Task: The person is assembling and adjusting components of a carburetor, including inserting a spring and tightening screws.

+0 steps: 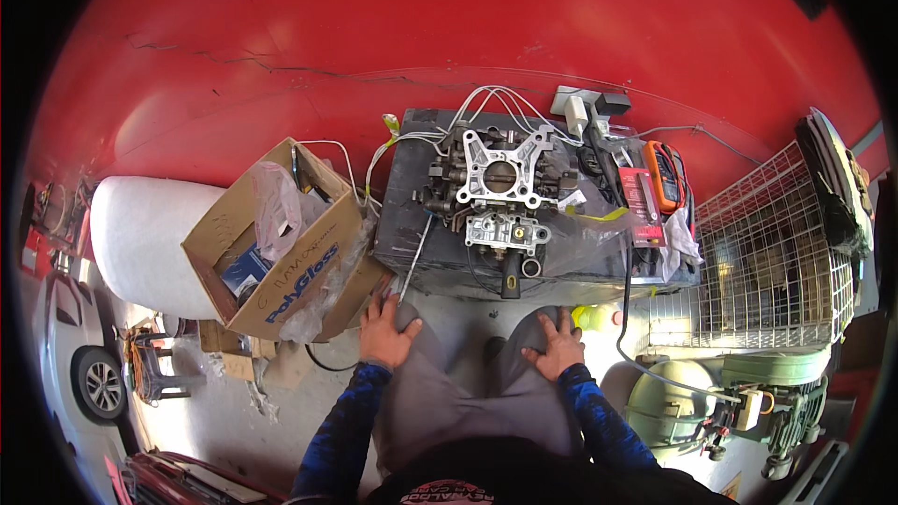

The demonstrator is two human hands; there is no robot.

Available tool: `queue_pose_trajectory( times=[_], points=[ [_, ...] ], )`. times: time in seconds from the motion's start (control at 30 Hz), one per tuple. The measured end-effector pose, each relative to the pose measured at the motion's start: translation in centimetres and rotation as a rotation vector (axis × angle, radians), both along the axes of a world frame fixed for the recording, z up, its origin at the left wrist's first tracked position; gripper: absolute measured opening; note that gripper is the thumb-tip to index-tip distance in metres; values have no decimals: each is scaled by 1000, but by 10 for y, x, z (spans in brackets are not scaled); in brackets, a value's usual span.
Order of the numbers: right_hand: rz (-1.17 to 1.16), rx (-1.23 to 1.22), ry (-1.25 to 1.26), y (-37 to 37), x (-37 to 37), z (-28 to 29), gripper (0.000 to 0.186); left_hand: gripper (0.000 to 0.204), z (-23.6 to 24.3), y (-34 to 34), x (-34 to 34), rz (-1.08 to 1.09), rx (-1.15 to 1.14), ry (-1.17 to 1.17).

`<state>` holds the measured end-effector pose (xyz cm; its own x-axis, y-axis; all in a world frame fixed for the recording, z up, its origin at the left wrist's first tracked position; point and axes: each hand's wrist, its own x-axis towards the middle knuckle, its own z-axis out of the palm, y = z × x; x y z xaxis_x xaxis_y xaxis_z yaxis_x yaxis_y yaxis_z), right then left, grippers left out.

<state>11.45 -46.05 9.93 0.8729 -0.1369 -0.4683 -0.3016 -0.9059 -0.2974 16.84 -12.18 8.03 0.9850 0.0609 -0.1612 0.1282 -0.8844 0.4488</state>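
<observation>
My left hand (386, 332) rests on my left knee with fingers apart, and my right hand (553, 346) lies open on my right knee. Neither appears to hold anything. Beyond them, a metal throttle-body or carburetor assembly (502, 175) with a smaller cast housing (491, 232) sits on a dark grey bench (404, 240). A thin pale rod or tube (417, 256) slopes down the bench's front left toward my left hand. Beside the assembly are a clear plastic bag (589, 243), a red tool pack (639, 201), an orange multimeter (666, 178) and a small ring (531, 268).
A cardboard box (215, 252) holding bags stands left, beside a white padded item (140, 224). Right are a wire basket (767, 290) and a green compressor (678, 411) with a cable. A power strip (580, 98) lies by the red wall (449, 19). A car (73, 346) shows far left.
</observation>
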Motion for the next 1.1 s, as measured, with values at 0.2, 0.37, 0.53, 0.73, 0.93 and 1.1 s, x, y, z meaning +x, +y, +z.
queue_pose_trajectory(
  times=[0.2, 0.37, 0.53, 0.73, 0.93, 1.1],
  points=[
    [-108, 40, -1, -32, 7, -8, 85, 73, -7, -39, 41, -35, 94, 190],
    [-163, 5, -112, -41, -16, -40, 82, 63, -30, -41, 26, -88, -42, 46],
    [-164, 9, -131, -20, -18, -26, 86, 36, -63, -14, 9, 87, -610, -286],
    [-110, 23, -275, -23, -36, -25, 85, 20, 41, 26, 41, 136, -748, -730],
    [-167, 28, -264, -12, -41, 1, 85, 32, 136, 13, 139, -253, -420, -663],
    [-193, 71, -154, -12, -32, 22, 84, 40, 134, -20, 230, -339, -256, -519]
  ],
)
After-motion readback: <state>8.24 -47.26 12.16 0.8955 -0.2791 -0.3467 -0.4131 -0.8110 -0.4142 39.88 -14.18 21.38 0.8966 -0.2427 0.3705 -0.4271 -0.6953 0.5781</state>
